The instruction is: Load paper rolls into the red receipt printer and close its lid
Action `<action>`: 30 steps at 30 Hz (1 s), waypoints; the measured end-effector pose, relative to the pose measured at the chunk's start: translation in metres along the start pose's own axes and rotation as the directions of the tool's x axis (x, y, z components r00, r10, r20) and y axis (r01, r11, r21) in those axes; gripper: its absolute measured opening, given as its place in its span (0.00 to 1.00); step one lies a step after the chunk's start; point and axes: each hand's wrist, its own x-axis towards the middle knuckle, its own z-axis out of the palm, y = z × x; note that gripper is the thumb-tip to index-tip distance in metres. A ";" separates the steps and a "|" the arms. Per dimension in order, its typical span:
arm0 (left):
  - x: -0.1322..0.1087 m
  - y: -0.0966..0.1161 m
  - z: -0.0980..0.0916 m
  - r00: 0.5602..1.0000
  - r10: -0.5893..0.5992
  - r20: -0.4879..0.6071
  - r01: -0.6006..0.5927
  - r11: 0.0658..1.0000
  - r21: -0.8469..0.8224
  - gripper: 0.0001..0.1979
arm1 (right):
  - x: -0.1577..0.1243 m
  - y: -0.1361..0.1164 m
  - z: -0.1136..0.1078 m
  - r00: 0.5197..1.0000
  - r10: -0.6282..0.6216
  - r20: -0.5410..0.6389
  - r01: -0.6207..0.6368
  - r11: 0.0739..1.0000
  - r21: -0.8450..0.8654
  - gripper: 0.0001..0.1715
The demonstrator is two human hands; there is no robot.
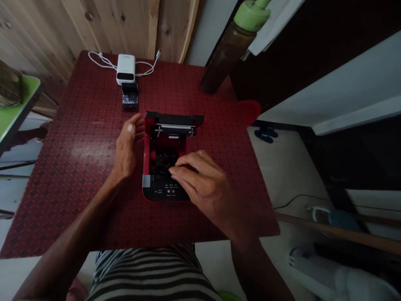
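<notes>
A red and black printer [146,161] with its lid [175,118] raised stands on the table in front of me. Inside its compartment lies a dark, shiny piece [166,161], partly hidden by my fingers. Over the compartment's front right, my right hand [203,177] has its thumb and fingertips pinched together; what is between them, if anything, is too dark to make out. My left hand [127,144] is upright at the printer's left side, fingers stretched out near the lid's left edge. I cannot tell whether they touch it.
The red patterned table [87,167] holds a white power bank [126,67] with white cables, and a small black item [130,95] with a scribbled-looking light face. A tall dark bottle [225,54] with a green cap stands at the back right. Blue slippers [265,134] lie on the floor.
</notes>
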 end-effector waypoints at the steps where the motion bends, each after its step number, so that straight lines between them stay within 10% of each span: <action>1: 0.005 0.005 0.001 0.999 0.030 -0.012 -0.030 0.999 -0.016 0.33 | -0.003 -0.003 0.001 0.999 -0.002 -0.033 0.001 1.000 -0.029 0.14; 7: 0.017 0.048 0.012 0.981 0.195 0.006 -0.195 0.980 0.030 0.33 | -0.016 -0.016 0.003 0.996 -0.038 -0.079 0.028 0.992 -0.119 0.17; 14: -0.029 0.058 0.007 0.993 0.116 -0.003 -0.113 0.974 0.197 0.09 | -0.027 -0.026 0.006 0.986 -0.112 -0.125 0.074 0.959 -0.275 0.16; 20: -0.068 0.033 0.003 0.997 -0.079 0.009 0.078 0.995 0.054 0.35 | -0.033 -0.028 0.013 0.971 -0.146 -0.187 0.075 0.938 -0.339 0.14; 30: -0.071 0.040 0.003 0.971 -0.221 0.089 0.226 0.973 -0.052 0.35 | -0.036 -0.027 0.016 0.979 -0.015 -0.204 -0.020 0.985 -0.170 0.12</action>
